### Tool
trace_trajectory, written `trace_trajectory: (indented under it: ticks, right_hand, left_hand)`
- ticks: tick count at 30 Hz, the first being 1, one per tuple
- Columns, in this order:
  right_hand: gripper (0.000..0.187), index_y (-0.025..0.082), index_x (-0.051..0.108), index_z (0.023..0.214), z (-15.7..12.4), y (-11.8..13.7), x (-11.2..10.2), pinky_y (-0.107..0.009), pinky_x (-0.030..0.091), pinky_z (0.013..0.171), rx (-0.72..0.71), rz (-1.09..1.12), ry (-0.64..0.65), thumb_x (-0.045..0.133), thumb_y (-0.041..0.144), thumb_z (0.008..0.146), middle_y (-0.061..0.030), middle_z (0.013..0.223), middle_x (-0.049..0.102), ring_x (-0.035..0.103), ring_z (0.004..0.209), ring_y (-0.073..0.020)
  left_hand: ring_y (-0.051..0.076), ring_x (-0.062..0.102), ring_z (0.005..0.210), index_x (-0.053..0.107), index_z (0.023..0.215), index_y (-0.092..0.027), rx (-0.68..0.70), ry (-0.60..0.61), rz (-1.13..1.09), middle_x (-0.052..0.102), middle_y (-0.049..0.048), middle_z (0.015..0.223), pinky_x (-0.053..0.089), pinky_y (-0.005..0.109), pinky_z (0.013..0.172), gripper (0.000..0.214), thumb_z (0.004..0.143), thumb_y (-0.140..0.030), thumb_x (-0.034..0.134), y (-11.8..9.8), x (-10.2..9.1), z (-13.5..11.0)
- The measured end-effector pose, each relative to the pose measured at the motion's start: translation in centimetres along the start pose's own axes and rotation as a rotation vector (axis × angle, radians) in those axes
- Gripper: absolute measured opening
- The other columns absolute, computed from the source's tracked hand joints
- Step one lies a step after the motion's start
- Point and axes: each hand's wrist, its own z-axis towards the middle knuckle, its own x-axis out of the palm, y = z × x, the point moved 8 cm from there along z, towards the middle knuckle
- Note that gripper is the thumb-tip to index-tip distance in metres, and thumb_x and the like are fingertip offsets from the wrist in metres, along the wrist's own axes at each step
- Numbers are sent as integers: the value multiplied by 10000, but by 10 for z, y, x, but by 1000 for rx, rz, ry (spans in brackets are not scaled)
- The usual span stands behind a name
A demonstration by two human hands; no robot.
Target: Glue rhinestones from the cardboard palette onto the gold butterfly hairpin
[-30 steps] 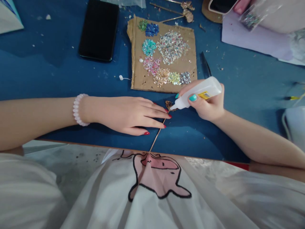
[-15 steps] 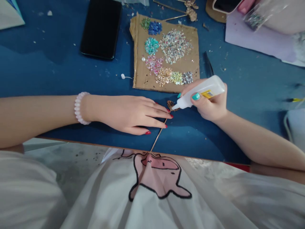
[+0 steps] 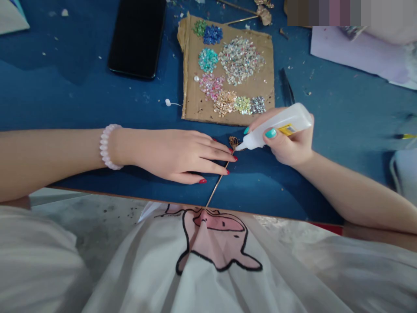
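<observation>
1. Gold-coloured metal is forming the pin (image 3: 215, 188), which is lying slantwise on the blue tabletop (image 3: 78, 108) between the two hands; its lower end is meeting the person's shirt (image 3: 130, 269) at the near edge.
2. The pin's looped wire head (image 3: 233, 141) is pointing away from the person, just short of the cardboard (image 3: 194, 108).
3. The left hand (image 3: 177, 155) is lying flattened, palm down, fingers extended and slightly parted; its fingertips are reaching over the pin's stem, just below the wire head. Whether they are pressing on it cannot be told.
4. The right hand (image 3: 289, 148) is gripping a white squeeze bottle (image 3: 280, 125) with a yellow label. The bottle is tilting nozzle-down, its tip sitting at the base of the wire head; contact cannot be confirmed.
5. A pale pink beaded bracelet (image 3: 104, 147) is encircling the left wrist.
6. The cardboard is carrying separate piles of chips (image 3: 241, 60): green, blue, turquoise, pink, peach, yellow, grey and one large mixed pile.
7. A black phone-like device (image 3: 137, 39) is lying to the cardboard's left; a slender dark tool (image 3: 286, 86) is lying to its right, near the right hand.
</observation>
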Motion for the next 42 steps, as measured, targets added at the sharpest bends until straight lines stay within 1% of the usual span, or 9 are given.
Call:
trace_trajectory:
  ticks: [5,10,15,21,29,32,36,39,42]
  right_hand:
    - [220,193,760,880,1,3,2,-196,555,534,-16,-17,8,700,397,935,-16,744,747,674,590,-104]
    - [205,199,773,917,-1,2,2,-218,559,531,-33,-16,-1,697,388,935,-24,770,760,683,608,-120]
    - [184,216,773,912,1,0,1,-234,558,536,-34,-22,-16,703,385,931,-21,768,754,669,600,-122]
    - [238,228,770,891,-1,-1,-3,-263,519,500,-26,-65,-64,708,457,916,-32,744,738,629,574,-131]
    - [253,233,782,902,-10,-10,-13,-288,558,575,36,-11,-168,763,482,863,-59,793,734,636,620,-153]
    - [253,230,788,926,-8,-5,-10,-268,554,546,3,-17,-116,734,476,895,-48,791,738,644,604,-139]
    - [236,231,777,935,-3,3,1,-246,549,513,-30,-40,5,744,461,893,-43,761,743,649,577,-130]
    - [220,215,757,907,0,7,4,-242,555,515,-58,-59,36,768,432,875,-43,759,750,653,575,-129]
    - [197,205,739,892,1,10,7,-246,565,528,-80,-70,66,735,401,899,-36,762,753,663,593,-131]
  left_hand:
    - [259,421,1533,604,1476,-237,-18,41,11,466,91,1628,307,392,1281,455,1034,-286,507,2,4,0]
    - [262,445,1518,614,1466,-264,-25,11,-22,482,73,1619,310,385,1285,455,1016,-273,548,2,2,-1]
    - [258,416,1536,592,1487,-253,-17,25,-2,466,80,1630,299,394,1289,464,1029,-277,520,2,4,-1]
    - [249,418,1536,593,1485,-264,-9,7,0,463,70,1633,296,378,1291,465,1024,-276,530,3,4,-2]
    - [245,412,1539,589,1487,-256,-7,15,5,455,78,1637,302,383,1290,467,1026,-272,524,3,4,-1]
    - [253,439,1523,611,1468,-264,-5,-10,-11,483,78,1619,315,379,1287,461,1011,-265,551,3,3,-2]
    - [247,415,1538,602,1476,-255,-17,13,7,465,76,1630,295,385,1295,455,1029,-279,517,3,5,-2]
    - [252,423,1533,611,1468,-231,-4,4,7,471,92,1624,299,380,1293,449,1033,-274,510,2,3,-1]
    - [254,465,1506,637,1442,-258,-11,-29,-37,509,83,1599,310,365,1290,437,1014,-263,553,2,0,0]
